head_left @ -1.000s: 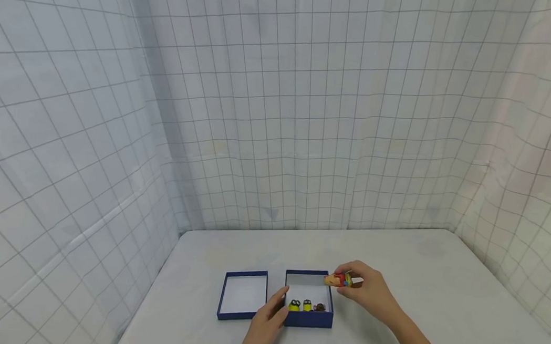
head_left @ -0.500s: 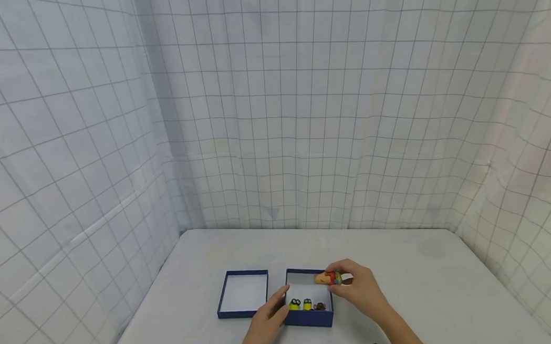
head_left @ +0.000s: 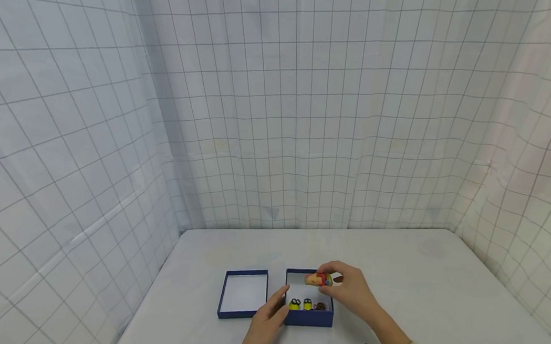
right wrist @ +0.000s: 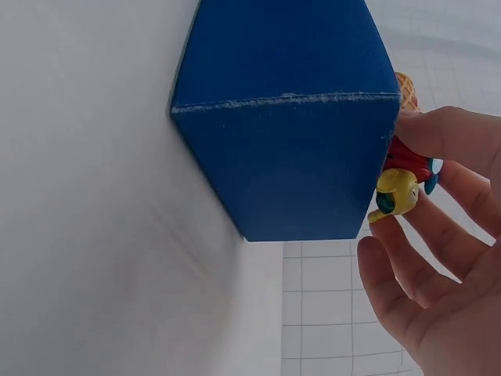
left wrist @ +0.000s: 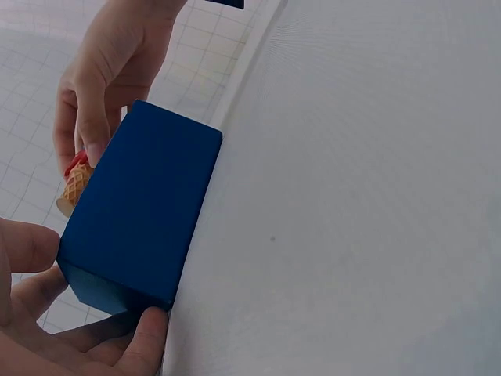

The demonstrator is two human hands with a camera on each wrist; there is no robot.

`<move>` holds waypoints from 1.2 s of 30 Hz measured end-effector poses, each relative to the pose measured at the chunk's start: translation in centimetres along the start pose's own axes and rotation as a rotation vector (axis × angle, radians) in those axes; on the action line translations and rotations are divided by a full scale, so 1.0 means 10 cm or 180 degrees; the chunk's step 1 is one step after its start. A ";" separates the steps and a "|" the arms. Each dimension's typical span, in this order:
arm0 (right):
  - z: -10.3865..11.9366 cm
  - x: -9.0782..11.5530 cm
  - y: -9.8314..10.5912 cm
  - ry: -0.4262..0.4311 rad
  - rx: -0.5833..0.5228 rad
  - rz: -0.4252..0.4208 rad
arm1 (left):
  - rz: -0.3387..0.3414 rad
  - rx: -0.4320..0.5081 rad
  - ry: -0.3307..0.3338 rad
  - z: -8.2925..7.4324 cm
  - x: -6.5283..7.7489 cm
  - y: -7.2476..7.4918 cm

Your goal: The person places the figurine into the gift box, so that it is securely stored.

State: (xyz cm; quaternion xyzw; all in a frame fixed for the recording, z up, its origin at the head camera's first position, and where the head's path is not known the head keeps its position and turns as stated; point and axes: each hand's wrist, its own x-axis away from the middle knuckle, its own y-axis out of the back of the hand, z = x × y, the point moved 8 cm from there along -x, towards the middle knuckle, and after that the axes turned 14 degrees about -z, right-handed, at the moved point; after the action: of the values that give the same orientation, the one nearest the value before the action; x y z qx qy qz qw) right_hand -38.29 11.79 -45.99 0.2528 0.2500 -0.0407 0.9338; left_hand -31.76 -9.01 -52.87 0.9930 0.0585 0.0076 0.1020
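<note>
My right hand (head_left: 351, 292) pinches a toy figurine (head_left: 315, 279) between thumb and fingers, lying sideways over the back right part of a blue box (head_left: 309, 319). The figurine has a waffle-cone end (left wrist: 73, 190), a red middle and a yellow character (right wrist: 403, 188) at the other end. My left hand (head_left: 266, 321) rests at the box's left side, its fingertips touching the wall and corner in the left wrist view. Inside the box, along the front wall, stand two yellow goggled figures (head_left: 295, 304) and a small brown figure (head_left: 320, 306).
A shallow blue-rimmed lid (head_left: 235, 315) with a white inside lies to the left of the box. Both are on a white-covered table (head_left: 393, 263). Grid-patterned sheets (head_left: 277, 140) hang behind the table and at both sides.
My right hand has moved left with the figurine, from the box's right rim to over its inside. The left hand, box and lid have stayed in place.
</note>
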 end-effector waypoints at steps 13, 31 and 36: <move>0.04 0.01 -0.15 0.0172 -0.0072 0.0090 | 0.0011 -0.0051 0.0033 0.01 -0.01 0.00; 0.04 0.07 -0.33 0.0722 0.0630 -0.0007 | 0.0069 0.0052 0.0034 0.03 0.00 -0.02; 0.07 0.05 -0.37 0.0820 0.0909 0.0053 | 0.0058 0.0028 0.0056 0.03 0.00 -0.02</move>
State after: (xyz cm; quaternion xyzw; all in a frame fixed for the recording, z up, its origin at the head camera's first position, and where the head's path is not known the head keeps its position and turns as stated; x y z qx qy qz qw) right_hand -38.28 8.22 -47.43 0.3878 0.3571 -0.0353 0.8490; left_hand -31.75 -8.87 -53.15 0.9938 0.0504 0.0171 0.0971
